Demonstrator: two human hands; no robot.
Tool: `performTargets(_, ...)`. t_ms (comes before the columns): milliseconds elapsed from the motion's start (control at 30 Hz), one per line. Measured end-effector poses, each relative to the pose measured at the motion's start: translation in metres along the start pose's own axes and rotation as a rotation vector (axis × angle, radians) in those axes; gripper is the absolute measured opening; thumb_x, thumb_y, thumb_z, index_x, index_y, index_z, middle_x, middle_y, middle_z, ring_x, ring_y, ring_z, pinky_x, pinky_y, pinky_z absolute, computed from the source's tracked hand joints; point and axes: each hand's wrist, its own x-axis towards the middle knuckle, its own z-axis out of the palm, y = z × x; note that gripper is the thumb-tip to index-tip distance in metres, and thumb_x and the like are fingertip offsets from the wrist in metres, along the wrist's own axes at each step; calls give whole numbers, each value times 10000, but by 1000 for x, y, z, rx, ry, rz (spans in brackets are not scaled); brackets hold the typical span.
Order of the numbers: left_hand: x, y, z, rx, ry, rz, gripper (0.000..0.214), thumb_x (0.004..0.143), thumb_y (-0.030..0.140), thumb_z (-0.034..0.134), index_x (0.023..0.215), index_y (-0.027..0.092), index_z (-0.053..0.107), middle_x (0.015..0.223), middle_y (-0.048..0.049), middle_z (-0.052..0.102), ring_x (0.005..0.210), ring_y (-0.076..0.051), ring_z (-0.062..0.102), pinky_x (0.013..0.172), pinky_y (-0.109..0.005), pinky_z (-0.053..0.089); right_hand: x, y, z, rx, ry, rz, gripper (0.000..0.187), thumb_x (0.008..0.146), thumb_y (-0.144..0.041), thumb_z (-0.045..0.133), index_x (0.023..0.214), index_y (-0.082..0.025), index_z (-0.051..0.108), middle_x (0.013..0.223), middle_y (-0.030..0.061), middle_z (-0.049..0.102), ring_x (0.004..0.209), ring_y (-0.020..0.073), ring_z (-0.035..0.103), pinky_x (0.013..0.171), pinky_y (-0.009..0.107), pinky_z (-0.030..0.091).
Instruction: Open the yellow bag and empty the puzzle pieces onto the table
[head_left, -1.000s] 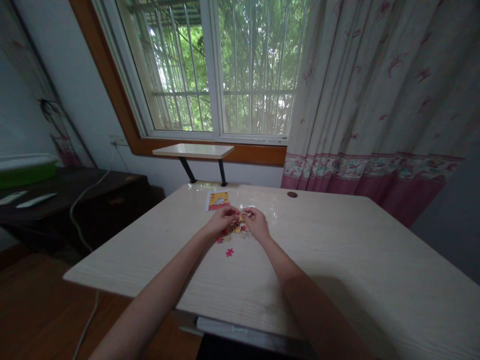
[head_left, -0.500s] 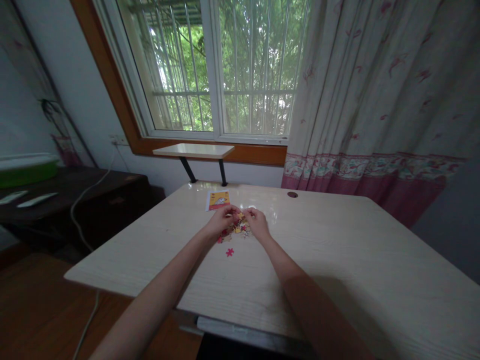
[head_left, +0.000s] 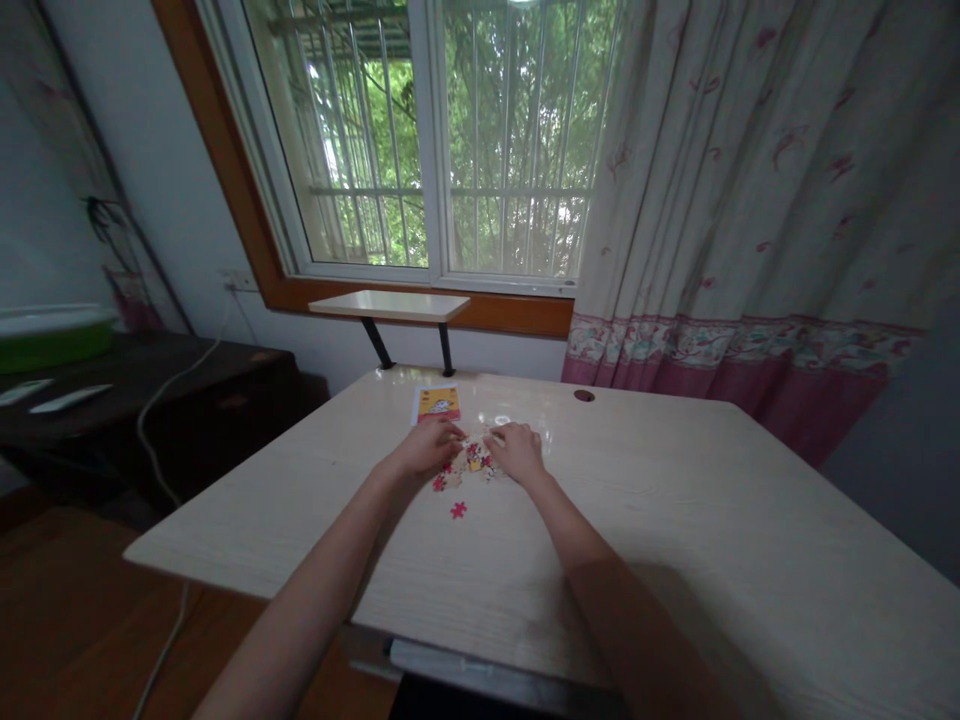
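— Where is everything relative to the puzzle pile (head_left: 471, 458)?

— It lies on the table (head_left: 675, 520). The left hand (head_left: 424, 448) rests at its left, the right hand (head_left: 516, 450) at its right. A card (head_left: 436, 403) lies behind it, a lone piece (head_left: 458, 510) before it.

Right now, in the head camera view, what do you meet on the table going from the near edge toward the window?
Loose pink puzzle piece → pile of puzzle pieces with the left hand and right hand resting on either side of it → orange card → small shelf under the window.
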Motion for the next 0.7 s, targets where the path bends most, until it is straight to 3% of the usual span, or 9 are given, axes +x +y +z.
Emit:
performTargets(133, -2, -3, -24, 199, -77, -94, 270, 640, 358, 654, 842, 183, 695, 991, -121, 669, 1017, -303, 563, 900, -379, 412, 4, 14, -17, -65, -155, 52, 383, 893, -441, 439, 1156, -238, 629, 1234, 101, 583, 1125, 268, 508, 914, 394, 363)
performTargets(200, -5, 0, -37, 280, -171, -143, 355, 619, 398, 667, 900, 183, 683, 994, -101, 674, 1003, -299, 569, 909, -402, 411, 3, 23, -30, -111, -236, 9, 397, 899, -447, 428, 1193, -243, 600, 1290, 86, 536, 1165, 260, 468, 941, 391, 348)
performTargets(300, -16, 10, -50, 368, -278, -190, 585, 594, 473, 682, 1074, 141, 643, 1104, -147, 638, 1046, -325, 550, 934, -432, 396, -4, 34, -49, -174, -306, -70, 447, 878, -509, 453, 1201, -232, 591, 1273, 92, 532, 1170, 277, 444, 962, 413, 333)
performTargets(400, -36, 23, -47, 561, -410, -136, 863, 628, 626, 613, 1328, 147, 457, 1368, -178, 448, 1244, -352, 399, 1003, -424, 347, -14, 44, -63, -182, -365, -148, 496, 838, -501, 533, 1213, -180, 581, 1220, 130, 544, 1128, 281, 473, 962, 407, 347)
performTargets(467, -50, 26, -39, 632, -427, -98, 1015, 610, 692, 599, 1424, 164, 302, 1472, -201, 281, 1319, -388, 283, 1020, -476, 317, -18, 50, -66, -139, -396, -206, 466, 839, -408, 568, 1213, -131, 574, 1181, 149, 550, 1092, 247, 503, 961, 358, 362)
performTargets(567, -64, 21, -29, 668, -443, -74, 1081, 604, 709, 599, 1461, 188, 196, 1511, -210, 166, 1345, -430, 199, 1007, -572, 284, -19, 50, -64, -74, -405, -261, 355, 845, -263, 568, 1162, -106, 599, 1102, 139, 580, 1037, 200, 536, 941, 300, 383)
performTargets(700, -66, 15, -22, 617, -430, -88, 1087, 667, 738, 516, 1477, 150, 94, 1521, -227, 89, 1372, -425, 114, 1016, -615, 236, -16, 36, -52, -66, -393, -273, 296, 832, -110, 521, 1103, -96, 638, 1047, 131, 616, 996, 178, 559, 926, 267, 393)
